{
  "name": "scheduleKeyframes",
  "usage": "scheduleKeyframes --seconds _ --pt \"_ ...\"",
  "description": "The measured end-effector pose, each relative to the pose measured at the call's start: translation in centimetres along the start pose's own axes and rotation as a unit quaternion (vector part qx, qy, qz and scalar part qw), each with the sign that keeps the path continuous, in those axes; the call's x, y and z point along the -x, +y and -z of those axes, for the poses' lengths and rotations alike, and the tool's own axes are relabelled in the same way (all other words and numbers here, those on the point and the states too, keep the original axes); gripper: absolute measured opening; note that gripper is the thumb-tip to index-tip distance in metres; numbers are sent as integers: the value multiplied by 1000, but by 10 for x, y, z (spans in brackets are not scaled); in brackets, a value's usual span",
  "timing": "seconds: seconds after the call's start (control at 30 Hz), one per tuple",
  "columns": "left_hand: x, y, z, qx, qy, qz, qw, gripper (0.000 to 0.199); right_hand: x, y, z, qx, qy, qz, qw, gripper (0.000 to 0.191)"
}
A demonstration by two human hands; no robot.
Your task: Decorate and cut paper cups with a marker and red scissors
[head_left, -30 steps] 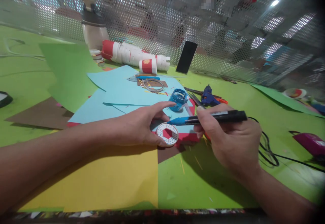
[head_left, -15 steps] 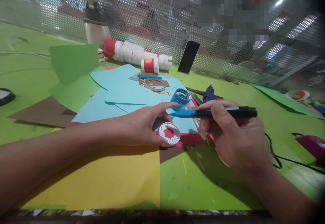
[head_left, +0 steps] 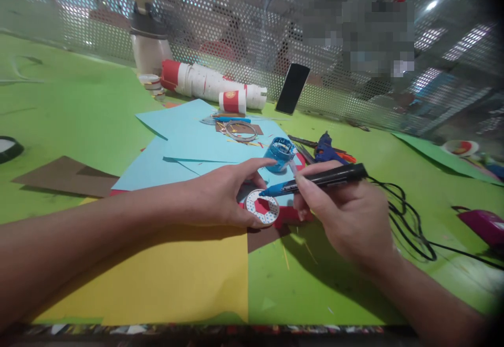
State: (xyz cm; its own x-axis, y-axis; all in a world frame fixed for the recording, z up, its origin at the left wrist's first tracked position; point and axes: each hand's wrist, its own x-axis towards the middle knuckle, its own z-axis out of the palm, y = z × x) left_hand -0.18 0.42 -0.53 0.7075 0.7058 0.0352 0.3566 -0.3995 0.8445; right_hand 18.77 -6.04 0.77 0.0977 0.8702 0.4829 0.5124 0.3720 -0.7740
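My left hand [head_left: 220, 195] is closed around the edge of a small round white disc [head_left: 271, 216], with a red hexagon in its middle and blue dots round the rim. My right hand [head_left: 346, 210] grips a black marker [head_left: 326, 177] with a blue tip end. That tip points down at the upper part of the disc and seems to touch it. Just behind the hands stands an open jar of blue paint [head_left: 279, 154]. Beneath them lie light blue sheets [head_left: 208, 142] and a yellow sheet [head_left: 177, 273].
Stacked paper cups [head_left: 208, 81] lie at the back, a single cup [head_left: 232, 102] before them. A phone [head_left: 292, 88] leans on the perforated screen [head_left: 236, 27]. A blue glue gun [head_left: 326, 148] and black cable [head_left: 409, 221] are on the right. A bottle [head_left: 149, 48] stands at back left.
The marker has moved left and down, from above the jar side onto the disc. My left hand stays put. A raised green sheet at the left has dropped flat.
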Motion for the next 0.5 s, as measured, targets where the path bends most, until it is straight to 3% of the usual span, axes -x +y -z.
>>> scheduleKeyframes --seconds 0.5 --pt "0 0 2 -18 -5 10 1000 90 -1 0 -1 38 -37 5 999 10"
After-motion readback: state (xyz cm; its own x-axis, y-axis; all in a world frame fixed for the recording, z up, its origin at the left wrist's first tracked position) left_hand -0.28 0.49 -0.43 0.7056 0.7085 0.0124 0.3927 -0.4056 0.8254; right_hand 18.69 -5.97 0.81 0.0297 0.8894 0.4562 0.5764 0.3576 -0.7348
